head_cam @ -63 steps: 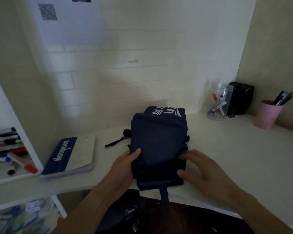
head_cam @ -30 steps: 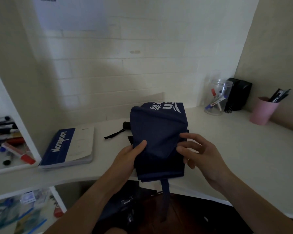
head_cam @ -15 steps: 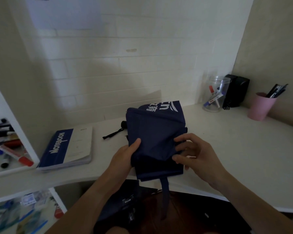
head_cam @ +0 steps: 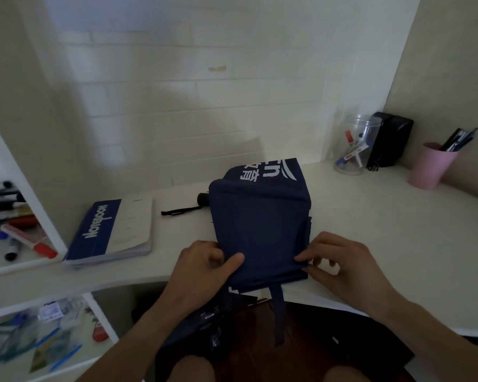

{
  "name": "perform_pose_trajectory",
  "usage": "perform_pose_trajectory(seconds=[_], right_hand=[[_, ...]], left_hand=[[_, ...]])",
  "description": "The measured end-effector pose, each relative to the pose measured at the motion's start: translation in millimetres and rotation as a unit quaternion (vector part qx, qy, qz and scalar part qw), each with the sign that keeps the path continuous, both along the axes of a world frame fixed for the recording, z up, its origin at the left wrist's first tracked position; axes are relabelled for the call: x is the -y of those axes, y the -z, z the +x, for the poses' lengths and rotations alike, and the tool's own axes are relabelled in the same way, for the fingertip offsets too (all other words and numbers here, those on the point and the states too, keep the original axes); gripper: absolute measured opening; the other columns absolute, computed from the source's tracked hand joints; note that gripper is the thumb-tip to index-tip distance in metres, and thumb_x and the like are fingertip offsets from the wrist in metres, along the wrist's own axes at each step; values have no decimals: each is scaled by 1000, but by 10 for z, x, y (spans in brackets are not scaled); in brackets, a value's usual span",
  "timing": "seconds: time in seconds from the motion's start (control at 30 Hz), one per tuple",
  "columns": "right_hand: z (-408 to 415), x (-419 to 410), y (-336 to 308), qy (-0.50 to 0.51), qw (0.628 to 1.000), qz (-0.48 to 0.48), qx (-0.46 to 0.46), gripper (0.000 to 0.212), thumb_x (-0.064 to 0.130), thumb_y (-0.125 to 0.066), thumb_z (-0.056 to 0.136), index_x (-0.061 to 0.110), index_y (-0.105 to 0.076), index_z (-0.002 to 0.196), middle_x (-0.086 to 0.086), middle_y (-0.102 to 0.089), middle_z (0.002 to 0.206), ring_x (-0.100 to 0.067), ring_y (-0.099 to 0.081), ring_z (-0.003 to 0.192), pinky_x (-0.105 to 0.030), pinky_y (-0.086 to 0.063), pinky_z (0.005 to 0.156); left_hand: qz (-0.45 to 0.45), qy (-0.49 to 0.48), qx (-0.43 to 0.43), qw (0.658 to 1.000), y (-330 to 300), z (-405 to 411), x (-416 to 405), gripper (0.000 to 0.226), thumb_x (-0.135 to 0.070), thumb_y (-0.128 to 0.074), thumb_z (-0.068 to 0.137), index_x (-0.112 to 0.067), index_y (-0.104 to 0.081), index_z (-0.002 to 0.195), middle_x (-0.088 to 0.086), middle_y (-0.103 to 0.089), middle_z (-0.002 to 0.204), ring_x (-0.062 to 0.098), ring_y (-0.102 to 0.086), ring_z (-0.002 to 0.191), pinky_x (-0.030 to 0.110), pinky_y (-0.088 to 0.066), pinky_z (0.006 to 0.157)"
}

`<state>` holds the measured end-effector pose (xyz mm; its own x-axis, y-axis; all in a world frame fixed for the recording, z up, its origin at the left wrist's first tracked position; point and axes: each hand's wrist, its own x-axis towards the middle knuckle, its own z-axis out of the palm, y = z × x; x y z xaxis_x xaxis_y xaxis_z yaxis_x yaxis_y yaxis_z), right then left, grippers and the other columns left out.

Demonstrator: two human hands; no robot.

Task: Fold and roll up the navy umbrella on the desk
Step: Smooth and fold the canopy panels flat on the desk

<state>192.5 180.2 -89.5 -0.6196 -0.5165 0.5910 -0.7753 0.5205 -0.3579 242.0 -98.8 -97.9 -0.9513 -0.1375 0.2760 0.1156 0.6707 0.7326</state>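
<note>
The navy umbrella [head_cam: 260,224] lies on the white desk [head_cam: 384,230] at its near edge, its canopy folded into a flat, roughly square stack with white lettering on the far flap. Its black handle [head_cam: 202,199] sticks out at the far left of the stack, with a thin black strap trailing left across the desk. A navy closure strap [head_cam: 278,312] hangs from the near edge of the stack, down past the desk edge.

The left hand [head_cam: 202,268] grips the near left corner of the stack, thumb pressed on top of the fabric and fingers curled against its side. The right hand [head_cam: 340,263] pinches the near right corner between thumb and fingertips.

A blue and white notebook [head_cam: 111,232] lies on the desk to the left, well apart from the umbrella. At the far right stand a clear jar [head_cam: 353,146] of markers, a black box [head_cam: 389,142] just beside it, and a pink cup [head_cam: 431,166] holding pens. On the left, a white shelf [head_cam: 0,267] holds markers.
</note>
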Motion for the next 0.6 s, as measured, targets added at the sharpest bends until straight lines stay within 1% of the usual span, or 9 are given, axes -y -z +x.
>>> perform_pose_trajectory(seconds=[0.07, 0.17, 0.23, 0.3, 0.37, 0.43, 0.47, 0.53, 0.6], right_hand=[[15, -24, 12, -3, 1000, 16, -21, 14, 14, -82, 78, 25, -81, 88, 8, -65, 97, 2, -59, 76, -3, -40, 72], [16, -74, 34, -24, 996, 72, -48, 11, 17, -78, 83, 25, -80, 91, 9, -69, 110, 4, -59, 89, -10, -48, 78], [-3, -88, 49, -42, 991, 113, -63, 11, 16, -77, 86, 23, -79, 94, 11, -73, 111, -1, -64, 95, -19, -55, 81], [-24, -76, 41, -49, 987, 141, -66, 11, 15, -75, 88, 23, -77, 95, 13, -74, 107, -8, -67, 95, -25, -58, 78], [-47, -67, 16, -53, 985, 155, -64, 12, 13, -74, 89, 24, -75, 94, 14, -74, 103, -10, -67, 92, -25, -57, 76], [-67, -62, -24, -56, 982, 168, -59, 14, 14, -72, 88, 26, -72, 94, 16, -73, 100, -10, -64, 91, -21, -54, 76], [-72, -55, -51, -58, 981, 180, -53, 14, 15, -72, 88, 28, -71, 93, 16, -72, 98, -9, -63, 91, -20, -53, 76], [-83, -30, -96, -56, 975, 212, -38, 17, 16, -71, 85, 31, -69, 93, 19, -70, 97, -7, -60, 92, -21, -53, 76], [-82, -28, -156, -48, 970, 238, -17, 17, 21, -68, 83, 35, -69, 93, 22, -68, 97, -4, -58, 93, -23, -54, 77]], left_hand=[[-56, -6, -21, 998, 0, 37, -5, 59, -42, -74, 87, -29, -41, 41, -11, -55, 68, 3, -57, 72, 11, -39, 64], [-115, -2, -39, 993, 79, 46, -12, 48, -47, -76, 83, -34, -42, 51, -17, -51, 80, 2, -52, 82, 9, -35, 70], [-168, -23, -53, 984, 99, 39, -32, 42, -51, -77, 76, -32, -42, 67, -12, -48, 92, 6, -49, 89, 14, -36, 73], [-190, -37, -94, 977, 34, 71, -42, 52, -53, -82, 67, -25, -44, 88, -4, -43, 107, 12, -47, 96, 20, -41, 78], [-242, -5, -153, 958, -95, 78, -60, 63, -53, -80, 69, -20, -50, 114, 5, -43, 129, 20, -45, 120, 29, -45, 97], [-300, 65, -190, 933, -236, 19, -110, 55, -49, -66, 89, -20, -55, 134, 5, -42, 148, 23, -37, 140, 38, -37, 117], [-323, 96, -193, 922, -278, -36, -128, 48, -45, -56, 98, -20, -55, 139, 3, -43, 153, 22, -35, 145, 39, -33, 120], [-371, 138, -152, 906, -291, -151, -133, 48, -43, -39, 106, -23, -49, 148, 1, -40, 161, 19, -29, 151, 40, -27, 124], [-417, 175, -66, 889, -199, -227, -98, 56, -51, -29, 106, -28, -35, 157, -2, -22, 169, 17, -14, 156, 41, -19, 126]])
